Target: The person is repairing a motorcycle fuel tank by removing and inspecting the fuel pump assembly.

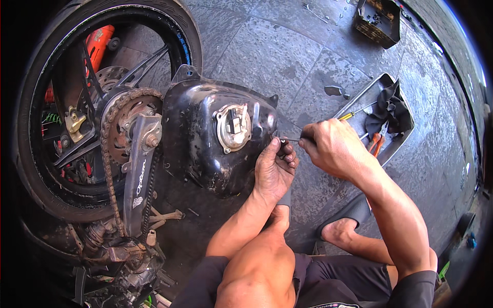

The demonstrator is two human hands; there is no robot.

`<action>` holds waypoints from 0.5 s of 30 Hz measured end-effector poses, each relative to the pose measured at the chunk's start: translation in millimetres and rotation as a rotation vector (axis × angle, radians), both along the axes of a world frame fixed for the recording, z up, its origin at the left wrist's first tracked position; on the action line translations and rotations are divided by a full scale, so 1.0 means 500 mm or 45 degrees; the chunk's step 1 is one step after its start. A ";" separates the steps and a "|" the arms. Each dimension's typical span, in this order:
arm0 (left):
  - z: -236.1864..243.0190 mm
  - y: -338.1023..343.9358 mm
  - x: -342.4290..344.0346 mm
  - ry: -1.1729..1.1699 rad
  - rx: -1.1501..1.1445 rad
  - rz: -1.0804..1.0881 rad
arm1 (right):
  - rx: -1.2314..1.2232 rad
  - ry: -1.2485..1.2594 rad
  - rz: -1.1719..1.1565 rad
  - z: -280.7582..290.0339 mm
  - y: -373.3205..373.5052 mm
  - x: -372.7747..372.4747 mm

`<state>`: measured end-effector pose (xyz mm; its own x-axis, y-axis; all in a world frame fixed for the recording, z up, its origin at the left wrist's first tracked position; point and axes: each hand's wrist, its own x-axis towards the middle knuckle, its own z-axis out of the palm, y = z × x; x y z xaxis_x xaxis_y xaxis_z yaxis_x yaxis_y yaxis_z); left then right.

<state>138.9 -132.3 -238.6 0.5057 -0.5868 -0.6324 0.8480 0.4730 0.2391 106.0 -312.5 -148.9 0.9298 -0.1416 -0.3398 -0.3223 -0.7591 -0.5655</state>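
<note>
My left hand pinches a small dark metal part at the right edge of a black metal fuel tank. A pale metal flange with a dark connector sits on the tank. My right hand, fingers closed, grips a thin metal tool pointing toward my left fingertips; the tool's handle is hidden inside the fist. Behind that hand lies a metal tray with black cloth, orange-handled pliers and a yellow-handled screwdriver.
A motorcycle rear wheel with chain, sprocket and swingarm fills the left side, by a red cylinder. A grimy open box stands at the upper right of the tiled floor. My legs and sandals are below.
</note>
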 end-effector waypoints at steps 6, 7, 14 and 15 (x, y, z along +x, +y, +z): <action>0.006 -0.004 0.000 -0.044 0.083 0.001 | -0.031 0.040 -0.001 0.011 -0.001 -0.005; 0.006 -0.003 -0.001 -0.121 0.135 -0.007 | -0.047 0.052 0.007 0.011 0.001 -0.004; 0.013 0.027 -0.005 -0.357 0.389 -0.145 | -0.202 -0.146 0.203 -0.006 0.023 -0.018; 0.018 0.027 -0.006 -0.357 0.392 -0.140 | -0.160 -0.167 0.153 -0.014 0.033 -0.021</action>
